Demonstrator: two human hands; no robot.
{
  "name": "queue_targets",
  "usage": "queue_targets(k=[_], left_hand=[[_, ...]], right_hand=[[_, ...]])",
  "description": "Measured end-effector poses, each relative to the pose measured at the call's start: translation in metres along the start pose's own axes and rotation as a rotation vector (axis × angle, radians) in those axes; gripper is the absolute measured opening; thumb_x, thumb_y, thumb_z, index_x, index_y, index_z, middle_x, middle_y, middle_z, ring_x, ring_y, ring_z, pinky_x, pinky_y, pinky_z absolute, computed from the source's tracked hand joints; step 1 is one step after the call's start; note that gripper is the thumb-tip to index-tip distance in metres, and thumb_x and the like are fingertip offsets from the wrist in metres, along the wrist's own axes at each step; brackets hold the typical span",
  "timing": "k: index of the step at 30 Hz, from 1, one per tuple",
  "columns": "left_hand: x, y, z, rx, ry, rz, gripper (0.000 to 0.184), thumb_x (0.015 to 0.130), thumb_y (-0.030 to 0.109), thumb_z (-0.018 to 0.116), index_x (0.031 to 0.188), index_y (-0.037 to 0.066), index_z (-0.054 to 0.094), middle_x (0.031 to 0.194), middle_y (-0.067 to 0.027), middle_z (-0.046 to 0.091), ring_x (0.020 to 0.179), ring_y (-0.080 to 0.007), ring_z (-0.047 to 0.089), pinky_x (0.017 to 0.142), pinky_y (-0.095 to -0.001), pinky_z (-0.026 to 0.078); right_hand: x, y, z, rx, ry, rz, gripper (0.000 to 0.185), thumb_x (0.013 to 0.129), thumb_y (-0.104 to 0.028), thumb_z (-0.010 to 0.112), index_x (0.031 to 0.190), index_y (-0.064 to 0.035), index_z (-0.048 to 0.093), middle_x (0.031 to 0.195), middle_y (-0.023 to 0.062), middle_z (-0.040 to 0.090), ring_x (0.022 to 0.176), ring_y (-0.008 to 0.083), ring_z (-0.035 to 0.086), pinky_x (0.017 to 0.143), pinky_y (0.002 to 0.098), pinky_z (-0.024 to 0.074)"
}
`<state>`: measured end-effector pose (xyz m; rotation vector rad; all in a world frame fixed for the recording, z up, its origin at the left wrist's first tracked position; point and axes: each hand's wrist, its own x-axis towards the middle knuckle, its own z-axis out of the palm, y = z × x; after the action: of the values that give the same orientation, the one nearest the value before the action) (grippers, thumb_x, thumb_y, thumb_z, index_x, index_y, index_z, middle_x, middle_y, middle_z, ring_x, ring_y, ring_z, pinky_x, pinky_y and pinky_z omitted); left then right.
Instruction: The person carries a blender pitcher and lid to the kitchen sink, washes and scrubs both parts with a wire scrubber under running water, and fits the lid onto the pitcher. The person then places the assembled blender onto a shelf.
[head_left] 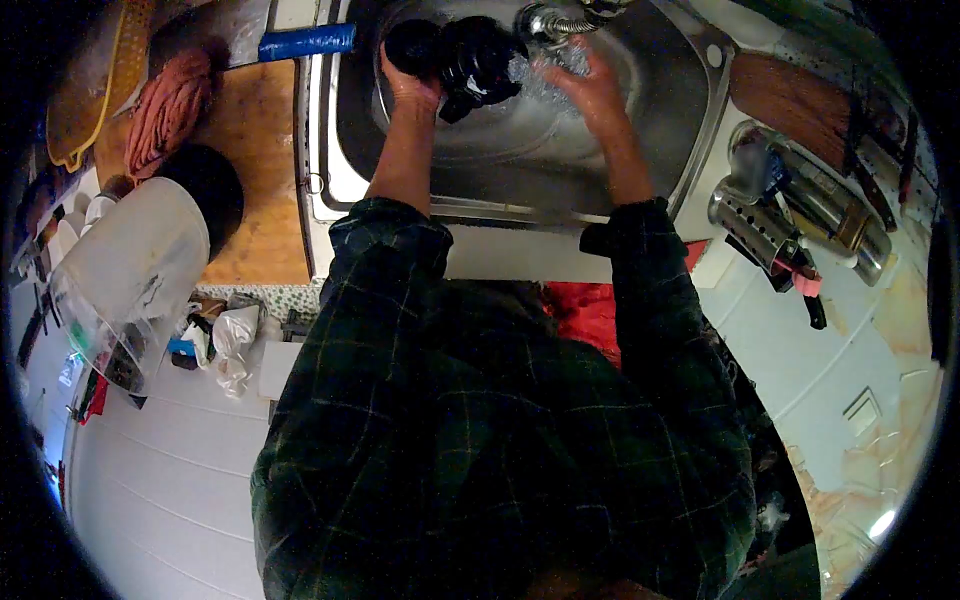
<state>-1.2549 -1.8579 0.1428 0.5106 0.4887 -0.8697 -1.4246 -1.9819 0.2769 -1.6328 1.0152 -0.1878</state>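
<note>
**Slick Load Is Hanging on One Hand**

At 12 o'clock, over the sink, the left hand is grasping a black piece by its left end, most of the fingers hiding behind it. At 1 o'clock, the right hand is spreading loosely in the water below the tap, apparently gripping nothing.

The likeliest trouble is a slip: the piece is looking wet and glossy, and only one hand is visibly supporting it, so a slackening hold could be letting it drop into the metal. Water glancing off the right palm could also be soaking the bunched sleeves.

The piece is bulging in rounded lobes, its finer form blurring into darkness. The sink is gleaming, smooth and round-cornered. At 10 o'clock, a ropy coral cloth is lying over wood; at 9, a cloudy plastic tub is curving; at 2, a perforated steel holder is glinting.
</note>
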Motion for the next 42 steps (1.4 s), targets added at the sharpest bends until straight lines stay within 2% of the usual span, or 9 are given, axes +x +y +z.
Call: queue_targets(k=[5,10,15,19,23,24,29,37,42], left_hand=[[-0.005,-0.002,0.006,-0.006,0.073,0.004,0.049,0.083,0.051,0.037,0.101,0.012,0.060,0.092,-0.0076,0.063,0.088,-0.0288,0.059,0.081,-0.0439,0.048],[-0.002,-0.005,0.008,0.009,0.150,0.073,0.049,0.086,0.047,0.032,0.109,0.012,0.057,0.103,-0.0082,0.060,0.096,-0.0312,0.055,0.086,-0.0474,0.045],[0.000,-0.004,0.005,-0.017,0.145,0.041,0.046,0.085,0.047,0.035,0.103,0.012,0.059,0.100,-0.0077,0.061,0.093,-0.0298,0.057,0.083,-0.0474,0.047],[-0.014,-0.014,0.012,-0.122,0.180,0.077,0.046,0.085,0.048,0.037,0.102,0.012,0.059,0.100,-0.0071,0.060,0.092,-0.0294,0.056,0.082,-0.0474,0.047],[0.008,-0.006,-0.002,-0.021,0.065,0.223,0.045,0.084,0.048,0.042,0.104,0.011,0.059,0.099,-0.0053,0.061,0.092,-0.0248,0.058,0.083,-0.0408,0.047],[0.007,-0.009,-0.004,0.000,0.099,0.156,0.043,0.085,0.047,0.041,0.103,0.011,0.059,0.098,-0.0054,0.061,0.091,-0.0248,0.059,0.083,-0.0405,0.047],[-0.001,0.003,0.010,0.115,0.069,0.136,0.045,0.085,0.045,0.039,0.108,0.011,0.057,0.105,-0.0081,0.060,0.098,-0.0287,0.055,0.088,-0.0460,0.045],[0.013,0.012,0.009,0.009,-0.029,0.106,0.042,0.087,0.043,0.039,0.106,0.011,0.057,0.098,-0.0072,0.061,0.092,-0.0264,0.058,0.084,-0.0442,0.047],[0.021,0.010,0.002,0.058,-0.024,0.054,0.043,0.086,0.046,0.039,0.108,0.013,0.057,0.103,-0.0059,0.061,0.098,-0.0259,0.056,0.087,-0.0446,0.045]], right_hand=[[0.021,0.064,0.021,0.180,0.130,0.289,0.041,0.076,-0.014,0.066,0.112,-0.0021,0.049,0.098,0.0047,0.059,0.096,0.0180,0.055,0.091,0.0328,0.0408],[0.035,0.070,0.095,-0.240,0.557,-0.184,0.033,0.075,-0.005,0.061,0.107,-0.0036,0.051,0.104,0.0113,0.056,0.102,0.0279,0.052,0.089,0.0362,0.0412],[0.008,0.076,0.093,-0.415,0.243,-0.467,0.033,0.074,0.000,0.059,0.106,-0.0046,0.050,0.108,0.0170,0.054,0.104,0.0340,0.051,0.086,0.0378,0.0418],[0.041,0.033,0.095,-0.165,0.331,-0.123,0.043,0.068,0.008,0.055,0.108,-0.0050,0.048,0.107,0.0172,0.054,0.103,0.0334,0.051,0.085,0.0374,0.0419],[0.018,0.068,0.086,-0.354,-0.065,-0.528,0.044,0.070,-0.002,0.054,0.113,-0.0060,0.048,0.100,0.0151,0.058,0.101,0.0339,0.053,0.086,0.0390,0.0424],[0.012,0.056,0.079,-0.018,-0.120,-0.054,0.041,0.070,-0.002,0.056,0.111,-0.0057,0.051,0.101,0.0140,0.058,0.100,0.0314,0.054,0.086,0.0377,0.0425],[0.003,0.020,0.034,-1.345,-0.586,-0.151,0.038,0.070,-0.007,0.060,0.108,-0.0047,0.058,0.111,0.0103,0.058,0.105,0.0286,0.053,0.090,0.0414,0.0422],[0.002,-0.027,-0.008,0.245,0.241,-0.084,0.053,0.073,-0.010,0.068,0.122,-0.0133,0.049,0.107,0.0089,0.058,0.103,0.0178,0.054,0.088,0.0308,0.0420],[-0.004,-0.039,0.016,-0.258,-0.018,-0.253,0.057,0.069,-0.032,0.076,0.116,-0.0113,0.053,0.106,0.0096,0.058,0.100,0.0209,0.054,0.088,0.0334,0.0410]])
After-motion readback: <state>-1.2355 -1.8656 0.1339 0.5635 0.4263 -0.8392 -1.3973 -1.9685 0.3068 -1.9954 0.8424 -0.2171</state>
